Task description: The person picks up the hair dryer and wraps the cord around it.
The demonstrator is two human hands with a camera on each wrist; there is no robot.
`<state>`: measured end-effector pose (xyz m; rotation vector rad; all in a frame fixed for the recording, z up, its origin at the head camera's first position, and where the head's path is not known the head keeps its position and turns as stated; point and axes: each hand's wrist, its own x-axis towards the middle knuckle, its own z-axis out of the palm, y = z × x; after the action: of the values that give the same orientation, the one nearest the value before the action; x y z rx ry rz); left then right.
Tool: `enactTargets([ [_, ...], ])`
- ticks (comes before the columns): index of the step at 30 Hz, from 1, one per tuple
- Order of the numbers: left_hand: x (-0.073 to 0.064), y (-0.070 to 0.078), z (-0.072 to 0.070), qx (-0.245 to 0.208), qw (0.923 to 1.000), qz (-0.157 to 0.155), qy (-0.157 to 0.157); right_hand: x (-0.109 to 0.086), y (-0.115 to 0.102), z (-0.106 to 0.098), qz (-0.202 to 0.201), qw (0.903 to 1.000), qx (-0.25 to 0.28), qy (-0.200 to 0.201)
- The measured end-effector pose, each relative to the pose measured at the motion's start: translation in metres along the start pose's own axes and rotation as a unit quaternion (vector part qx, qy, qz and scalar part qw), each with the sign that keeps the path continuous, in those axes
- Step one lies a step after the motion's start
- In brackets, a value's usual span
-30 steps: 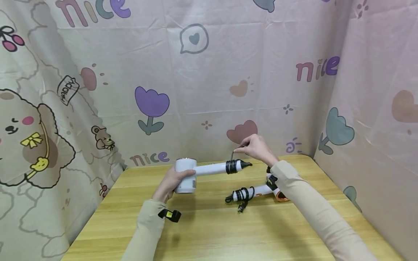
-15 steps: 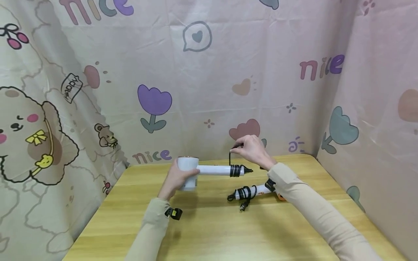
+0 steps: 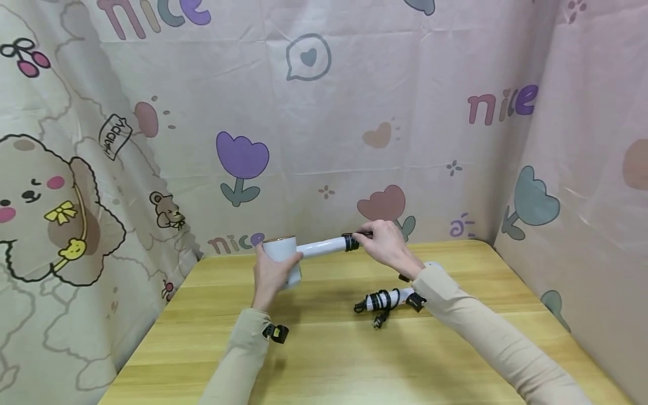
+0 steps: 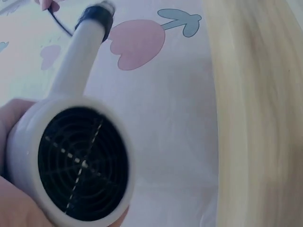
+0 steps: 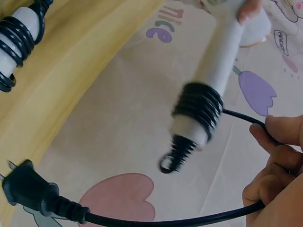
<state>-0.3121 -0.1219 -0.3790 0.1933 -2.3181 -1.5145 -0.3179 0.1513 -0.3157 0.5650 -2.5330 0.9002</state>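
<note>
My left hand (image 3: pixel 270 273) grips a white hair dryer (image 3: pixel 283 248) round its barrel, held up over the table. In the left wrist view its dark round grille (image 4: pixel 84 163) faces the camera. The handle (image 3: pixel 321 248) points right, tilted slightly upward, with black cord (image 5: pixel 199 106) coiled round its end. My right hand (image 3: pixel 387 244) pinches the cord's free length between thumb and forefinger, close beside the handle's end. The right wrist view shows this length passing through the curled fingers, and the two-pin plug (image 5: pixel 31 189) dangling from it.
On the wooden table (image 3: pixel 324 360) lies a second white hair dryer (image 3: pixel 403 296), its cord wrapped round the handle and its plug (image 3: pixel 381 320) in front. My right forearm hides part of it. Printed curtains (image 3: pixel 324 140) stand behind the table and at both sides.
The held hair dryer has risen slightly, its handle tilting up and pointing farther from me. My right hand has come down from above the handle to beside its end, keeping the cord pinched.
</note>
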Motion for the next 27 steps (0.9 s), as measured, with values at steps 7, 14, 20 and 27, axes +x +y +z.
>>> enactTargets([
  [7, -0.002, -0.003, 0.005, -0.064, 0.9959, -0.002, 0.064, -0.007, 0.002, 0.009, 0.005, 0.9983, 0.033, -0.049],
  [14, -0.001, 0.0, 0.008, -0.124, 0.9886, -0.035, 0.077, -0.009, 0.006, 0.01, -0.002, 0.9951, 0.057, -0.082],
  [20, 0.004, 0.005, 0.011, -0.233, 0.9686, -0.068, 0.055, -0.014, 0.015, 0.01, -0.014, 0.9918, 0.057, -0.114],
  [27, 0.005, -0.002, 0.014, -0.311, 0.9388, -0.147, -0.007, -0.014, 0.033, 0.011, 0.029, 0.9764, 0.115, -0.18],
])
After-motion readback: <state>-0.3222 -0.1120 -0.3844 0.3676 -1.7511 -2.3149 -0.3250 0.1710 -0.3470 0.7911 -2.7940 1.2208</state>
